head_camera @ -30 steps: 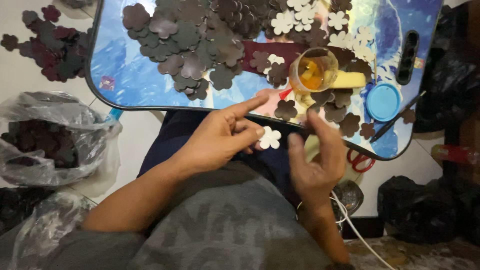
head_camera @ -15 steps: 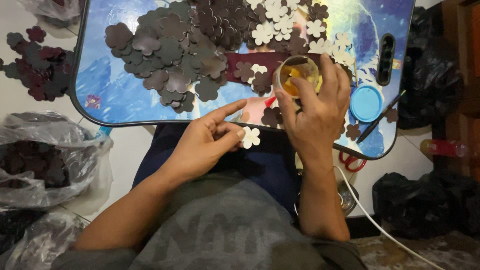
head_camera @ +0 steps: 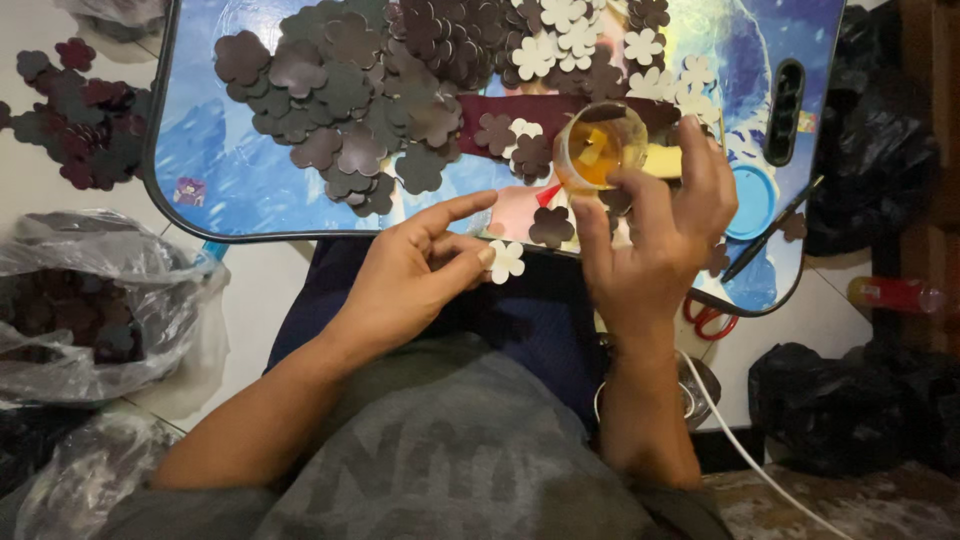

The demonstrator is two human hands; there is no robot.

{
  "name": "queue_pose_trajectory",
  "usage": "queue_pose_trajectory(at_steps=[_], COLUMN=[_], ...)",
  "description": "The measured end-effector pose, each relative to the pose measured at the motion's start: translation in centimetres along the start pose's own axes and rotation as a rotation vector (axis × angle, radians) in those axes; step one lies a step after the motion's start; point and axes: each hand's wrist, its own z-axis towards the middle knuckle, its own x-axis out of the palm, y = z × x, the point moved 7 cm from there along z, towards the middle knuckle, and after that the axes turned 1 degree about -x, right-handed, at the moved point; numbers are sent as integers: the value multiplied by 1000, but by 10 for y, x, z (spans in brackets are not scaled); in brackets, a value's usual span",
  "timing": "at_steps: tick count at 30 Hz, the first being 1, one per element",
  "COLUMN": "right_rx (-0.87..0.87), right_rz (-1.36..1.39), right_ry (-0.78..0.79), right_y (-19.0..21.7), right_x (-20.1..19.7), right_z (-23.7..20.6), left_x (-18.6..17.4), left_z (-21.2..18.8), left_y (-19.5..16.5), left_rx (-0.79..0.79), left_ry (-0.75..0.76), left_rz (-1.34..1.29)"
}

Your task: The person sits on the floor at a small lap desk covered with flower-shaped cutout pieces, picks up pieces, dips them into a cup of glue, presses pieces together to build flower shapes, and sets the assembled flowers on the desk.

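Observation:
My left hand [head_camera: 415,275] pinches a small white flower-shaped cutout [head_camera: 504,261] just below the near edge of a blue lap tray [head_camera: 215,160]. My right hand [head_camera: 655,230] hovers over the tray's near edge, fingers spread and reaching at a clear round tub of yellow glue [head_camera: 600,147]. I cannot tell whether a fingertip touches the glue. A heap of dark brown flower cutouts [head_camera: 360,90] covers the tray's middle, and white flower cutouts [head_camera: 560,40] lie at the far side. One brown flower [head_camera: 551,226] lies between my hands.
A blue lid [head_camera: 750,200] and a dark pen [head_camera: 770,240] lie on the tray's right. Red-handled scissors [head_camera: 708,318] poke out under its edge. Clear bags of dark cutouts [head_camera: 70,310] sit at left, loose maroon flowers [head_camera: 75,120] on the floor, black bags [head_camera: 850,400] at right.
My right hand rose from beside the white flower up to the glue tub and now hovers over it. My left hand kept the white flower and shifted slightly.

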Motion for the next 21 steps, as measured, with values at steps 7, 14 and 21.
queue_pose_trajectory(at_steps=[7,14,21], right_rx=[-23,18,-17], right_rz=[-69,272,324], right_ry=[9,74,92], right_y=[8,38,63], right_x=[3,-17,-16], right_z=[-13,-36,-45], left_x=[-2,-2,3], left_z=[0,-5,-7], left_y=[-2,-4,-6], left_rx=[63,46,67], left_ry=[-34,-38,-2], left_rz=[-84,-116,-55])
